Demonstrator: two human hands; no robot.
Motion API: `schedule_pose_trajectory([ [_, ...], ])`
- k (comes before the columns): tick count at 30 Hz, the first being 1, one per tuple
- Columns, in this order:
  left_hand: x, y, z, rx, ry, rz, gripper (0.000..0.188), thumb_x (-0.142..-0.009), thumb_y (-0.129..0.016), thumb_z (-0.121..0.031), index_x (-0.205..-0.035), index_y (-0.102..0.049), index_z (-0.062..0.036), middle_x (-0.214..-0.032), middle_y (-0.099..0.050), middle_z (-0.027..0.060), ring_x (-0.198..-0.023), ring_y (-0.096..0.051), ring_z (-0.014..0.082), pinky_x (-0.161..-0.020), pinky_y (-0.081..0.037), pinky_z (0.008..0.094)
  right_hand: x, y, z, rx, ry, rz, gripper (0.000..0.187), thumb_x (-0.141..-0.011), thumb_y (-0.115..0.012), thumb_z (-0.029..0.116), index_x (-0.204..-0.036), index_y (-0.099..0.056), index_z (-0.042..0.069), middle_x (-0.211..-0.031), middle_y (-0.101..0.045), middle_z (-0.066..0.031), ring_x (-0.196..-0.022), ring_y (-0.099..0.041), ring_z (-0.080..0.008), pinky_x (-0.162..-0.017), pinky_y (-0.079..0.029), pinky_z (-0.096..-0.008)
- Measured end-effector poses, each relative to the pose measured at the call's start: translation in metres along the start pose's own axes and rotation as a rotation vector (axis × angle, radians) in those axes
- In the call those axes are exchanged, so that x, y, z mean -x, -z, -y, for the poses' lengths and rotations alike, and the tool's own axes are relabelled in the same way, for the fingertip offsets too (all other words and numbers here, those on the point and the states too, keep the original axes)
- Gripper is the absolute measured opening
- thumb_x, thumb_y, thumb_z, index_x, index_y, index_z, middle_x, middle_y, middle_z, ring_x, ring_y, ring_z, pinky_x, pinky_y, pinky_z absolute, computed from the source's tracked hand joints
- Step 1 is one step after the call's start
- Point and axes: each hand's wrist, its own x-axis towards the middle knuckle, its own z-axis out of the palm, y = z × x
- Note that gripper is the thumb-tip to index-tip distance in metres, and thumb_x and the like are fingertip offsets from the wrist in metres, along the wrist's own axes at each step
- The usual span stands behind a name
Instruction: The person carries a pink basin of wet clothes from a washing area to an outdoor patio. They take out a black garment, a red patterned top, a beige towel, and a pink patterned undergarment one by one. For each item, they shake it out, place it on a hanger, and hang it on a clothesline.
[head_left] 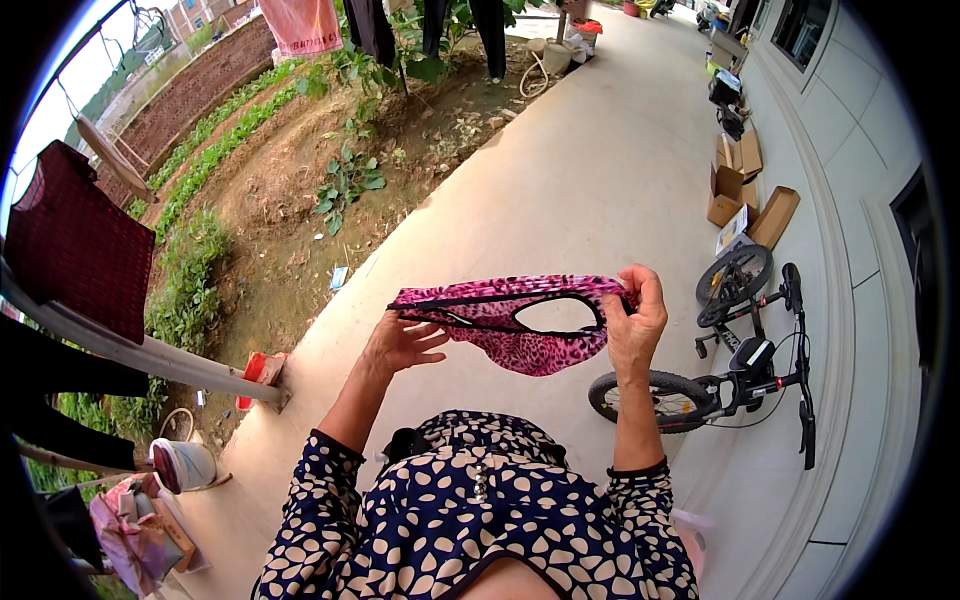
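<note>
A pair of pink leopard-print underpants (pixel 525 355) with black trim is stretched sideways in front of my body. Its left end is gripped by my left hand (pixel 398 343), whose lower fingers reach out beneath the cloth. At the other end, my right hand (pixel 637 315) pinches the waistband between thumb and curled fingers. Pale ground shows through a leg opening near the right hand. The cloth hangs in the air, touching nothing but my hands.
At right, a black bicycle (pixel 745 375) leans by the wall near cardboard boxes (pixel 735 185). A pole (pixel 190 365), dark red cloth (pixel 80 240) and white bucket (pixel 185 466) stand left. Laundry (pixel 300 25) hangs above the garden bed (pixel 285 180).
</note>
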Motion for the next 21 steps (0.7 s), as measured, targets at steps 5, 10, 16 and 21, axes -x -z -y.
schedule_pose_trajectory([
  [5,-0.007,-0.034,0.013,0.119,-0.300,0.154,0.016,-0.087,-0.050,-0.012,-0.102,-0.054,-0.0072,-0.091,-0.061,0.0122,-0.082,-0.062,0.0246,-0.073,-0.053,0.0476,-0.007,-0.002,-0.017,0.017,-0.036,-0.012,0.019,-0.075,-0.056,-0.007,-0.091,-0.057,0.003,-0.086,-0.049,-0.0042,-0.075,-0.050,-0.0148,-0.068,-0.043,-0.0259],
  [10,0.020,-0.040,-0.021,-0.604,-0.979,-0.116,0.019,-0.085,-0.047,-0.003,-0.103,-0.048,-0.0087,-0.074,-0.053,-0.0008,-0.053,-0.048,0.0043,-0.041,-0.039,0.0180,-0.033,0.041,-0.057,0.306,0.109,0.193,0.032,-0.069,-0.057,-0.009,-0.097,-0.059,0.005,-0.095,-0.047,-0.0061,-0.082,-0.051,-0.0174,-0.073,-0.044,-0.0291],
  [16,0.046,-0.028,-0.059,-0.517,-0.440,-0.057,0.013,-0.088,-0.043,-0.010,-0.097,-0.052,-0.0116,-0.077,-0.053,0.0013,-0.049,-0.044,0.0083,-0.039,-0.036,0.0199,-0.047,0.069,-0.071,0.216,-0.190,0.609,0.033,-0.066,-0.065,0.000,-0.097,-0.060,0.006,-0.094,-0.049,-0.0039,-0.084,-0.050,-0.0147,-0.073,-0.043,-0.0283],
  [21,0.043,-0.063,-0.037,-0.120,-0.334,-0.091,0.019,-0.090,-0.032,-0.011,-0.092,-0.050,-0.0054,-0.084,-0.056,0.0110,-0.072,-0.061,0.0278,-0.063,-0.053,0.0475,-0.043,0.056,-0.068,-0.130,-0.476,0.787,0.025,-0.071,-0.060,-0.001,-0.096,-0.058,0.004,-0.084,-0.053,-0.0020,-0.058,-0.052,-0.0042,-0.049,-0.041,-0.0190],
])
